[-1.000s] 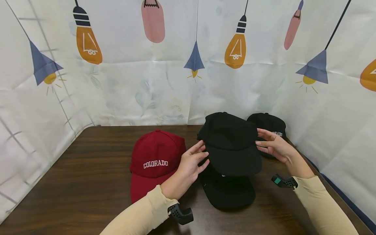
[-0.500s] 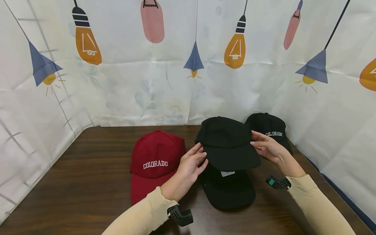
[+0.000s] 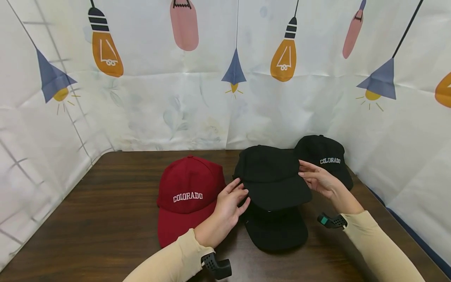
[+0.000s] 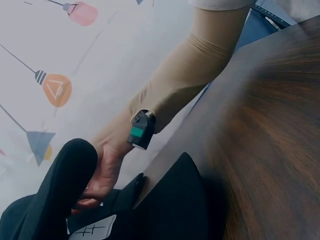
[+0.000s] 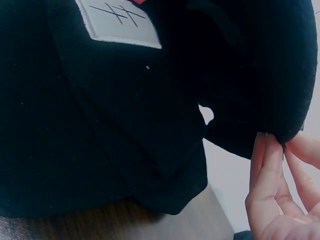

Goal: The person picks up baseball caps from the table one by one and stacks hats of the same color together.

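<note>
An upper black cap (image 3: pixel 267 168), brim toward me, is held over a lower black cap (image 3: pixel 278 231) on the table. My left hand (image 3: pixel 227 205) pinches its left edge, and my right hand (image 3: pixel 325 184) pinches its right edge. The right wrist view shows the right hand's fingers (image 5: pixel 270 170) and thumb closed on the dark cloth edge. A white label (image 5: pixel 122 22) shows on dark cloth there. The upper cap hides most of the lower cap's crown. Whether the two caps touch I cannot tell.
A red cap (image 3: pixel 190 188) lettered COLORADO lies left of the black caps, partly behind my left hand. Another black cap (image 3: pixel 324 152), also lettered COLORADO, sits at the back right. The dark wood table (image 3: pixel 105 203) ends against a printed white curtain (image 3: pixel 169 105).
The upper black cap has come down and slightly left, both hands holding it. The right hand has shifted left, exposing more of the back right cap's lettering.
</note>
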{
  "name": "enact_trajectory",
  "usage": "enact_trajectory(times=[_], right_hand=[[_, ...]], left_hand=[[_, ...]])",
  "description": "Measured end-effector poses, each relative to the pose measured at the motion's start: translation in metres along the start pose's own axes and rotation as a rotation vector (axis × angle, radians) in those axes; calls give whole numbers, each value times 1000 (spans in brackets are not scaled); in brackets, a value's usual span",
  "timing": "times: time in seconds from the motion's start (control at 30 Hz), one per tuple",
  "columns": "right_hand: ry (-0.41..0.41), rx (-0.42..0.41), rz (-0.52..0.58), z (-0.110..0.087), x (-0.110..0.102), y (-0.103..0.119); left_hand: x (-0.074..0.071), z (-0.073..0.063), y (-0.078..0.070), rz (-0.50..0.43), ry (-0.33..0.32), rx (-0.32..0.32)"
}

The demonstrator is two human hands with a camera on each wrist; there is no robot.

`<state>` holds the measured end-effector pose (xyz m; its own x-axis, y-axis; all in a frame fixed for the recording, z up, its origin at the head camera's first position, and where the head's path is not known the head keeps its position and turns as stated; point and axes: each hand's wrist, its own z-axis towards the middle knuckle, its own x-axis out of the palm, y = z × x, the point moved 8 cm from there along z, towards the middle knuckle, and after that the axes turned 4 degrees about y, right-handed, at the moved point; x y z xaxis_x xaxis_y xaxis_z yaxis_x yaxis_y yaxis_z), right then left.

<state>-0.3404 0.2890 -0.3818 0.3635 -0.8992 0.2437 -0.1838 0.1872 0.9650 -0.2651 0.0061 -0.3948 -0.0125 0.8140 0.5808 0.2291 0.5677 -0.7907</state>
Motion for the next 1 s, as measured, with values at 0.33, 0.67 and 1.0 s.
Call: enact_trajectory(times=[0.33,0.67,1.0], right_hand=[[73,-2,67,2,7,-9],[28,56,12,0,1,-29],[36,70,-85,-10,3,-30]], left_hand=[[-4,-4,2,0,-3,6],[-9,-5,7,28,-18,16],[-16,-15,18,56,-44,14]])
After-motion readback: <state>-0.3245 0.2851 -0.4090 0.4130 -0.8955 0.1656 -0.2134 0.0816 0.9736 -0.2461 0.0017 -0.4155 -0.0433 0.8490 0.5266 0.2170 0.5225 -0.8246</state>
